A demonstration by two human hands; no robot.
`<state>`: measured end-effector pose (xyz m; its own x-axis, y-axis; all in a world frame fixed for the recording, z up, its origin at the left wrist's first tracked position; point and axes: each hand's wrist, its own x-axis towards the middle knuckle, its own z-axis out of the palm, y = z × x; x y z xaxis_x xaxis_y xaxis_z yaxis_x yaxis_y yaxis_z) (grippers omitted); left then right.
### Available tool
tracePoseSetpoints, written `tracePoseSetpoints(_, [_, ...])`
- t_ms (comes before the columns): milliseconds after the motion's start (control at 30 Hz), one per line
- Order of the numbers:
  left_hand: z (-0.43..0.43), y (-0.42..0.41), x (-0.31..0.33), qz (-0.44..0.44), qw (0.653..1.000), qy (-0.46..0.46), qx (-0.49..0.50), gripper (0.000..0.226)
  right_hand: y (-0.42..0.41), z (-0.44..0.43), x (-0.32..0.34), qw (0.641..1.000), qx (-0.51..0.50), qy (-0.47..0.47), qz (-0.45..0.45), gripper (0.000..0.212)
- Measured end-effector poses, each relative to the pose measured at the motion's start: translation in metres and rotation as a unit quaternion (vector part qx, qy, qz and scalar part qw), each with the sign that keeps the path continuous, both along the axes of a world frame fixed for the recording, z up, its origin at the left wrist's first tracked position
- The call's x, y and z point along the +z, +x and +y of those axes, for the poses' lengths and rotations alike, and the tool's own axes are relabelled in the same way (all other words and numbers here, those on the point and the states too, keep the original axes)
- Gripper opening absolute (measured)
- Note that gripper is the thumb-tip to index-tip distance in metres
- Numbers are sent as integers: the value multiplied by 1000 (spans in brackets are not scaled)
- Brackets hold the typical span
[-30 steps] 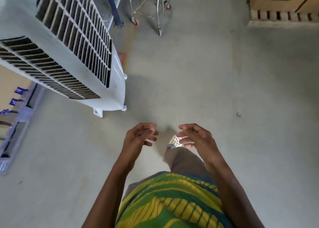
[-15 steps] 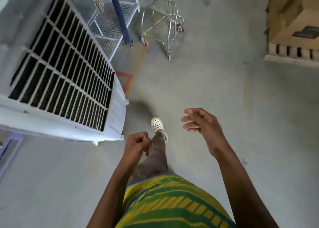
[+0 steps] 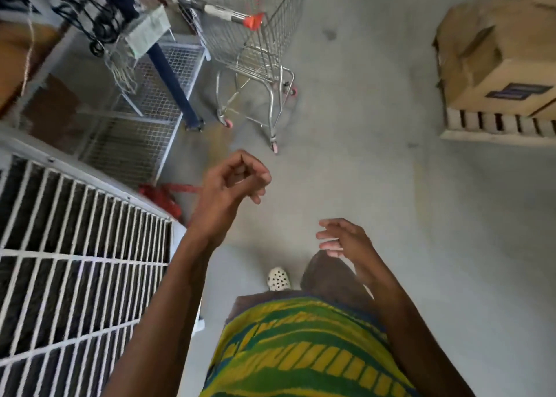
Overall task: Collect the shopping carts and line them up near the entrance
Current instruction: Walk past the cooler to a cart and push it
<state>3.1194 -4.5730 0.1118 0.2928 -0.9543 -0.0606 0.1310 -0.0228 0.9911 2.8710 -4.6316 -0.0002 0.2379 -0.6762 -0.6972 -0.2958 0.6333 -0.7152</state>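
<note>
Ahead on floor: shopping cart (image 3: 264,38); boxes (image 3: 496,66) on pallet (image 3: 493,126); left hand (image 3: 231,183) curled, right hand (image 3: 346,240) slack.

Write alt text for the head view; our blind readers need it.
A wire shopping cart with an orange-tipped handle stands on the concrete floor ahead of a person seen from above. Their left hand is raised with fingers curled, the right hand is relaxed; neither holds anything. A white louvred unit sits left, cardboard boxes right.

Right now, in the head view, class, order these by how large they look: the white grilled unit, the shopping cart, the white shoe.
1. white grilled unit (close to the camera, which exaggerates it)
2. shopping cart
3. white shoe
</note>
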Motion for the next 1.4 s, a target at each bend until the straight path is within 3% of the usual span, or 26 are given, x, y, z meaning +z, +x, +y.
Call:
tracePoseSetpoints(167, [-85, 41, -33, -7, 998, 58, 13, 11, 61, -96, 8, 1000, -12, -12, -24, 17])
tracePoseSetpoints(400, [-196, 96, -91, 8, 984, 174, 33, 6, 152, -249, -15, 997, 68, 1, -48, 24])
tracePoseSetpoints(500, [-262, 140, -92, -10, 975, 213, 65, 9, 204, -343, -4, 995, 68, -43, -52, 24])
tracePoseSetpoints(667, [-348, 210, -69, -18, 974, 190, 126, 8, 291, -464, 25, 985, 88, -140, -43, 18])
tracePoseSetpoints(933, [-432, 304, -70, -59, 970, 175, 155, 13, 396, -521, 35, 948, 168, -269, -17, 9])
tracePoseSetpoints(1100, [-487, 379, -72, -176, 965, 168, 100, 3, 430, -536, 36, 927, 246, -284, 20, 13])
tracePoseSetpoints(1167, [-503, 419, -78, -317, 934, 162, 33, 29, 446, -544, 34, 917, 249, -301, 76, 15])
tracePoseSetpoints(1267, [-528, 468, -88, -532, 835, 141, -11, 64, 475, -558, 31, 912, 231, -307, 141, 16])
tracePoseSetpoints(1400, [-550, 516, -102, -610, 770, 177, -67, 75, 522, -556, 24, 892, 275, -328, 147, 20])
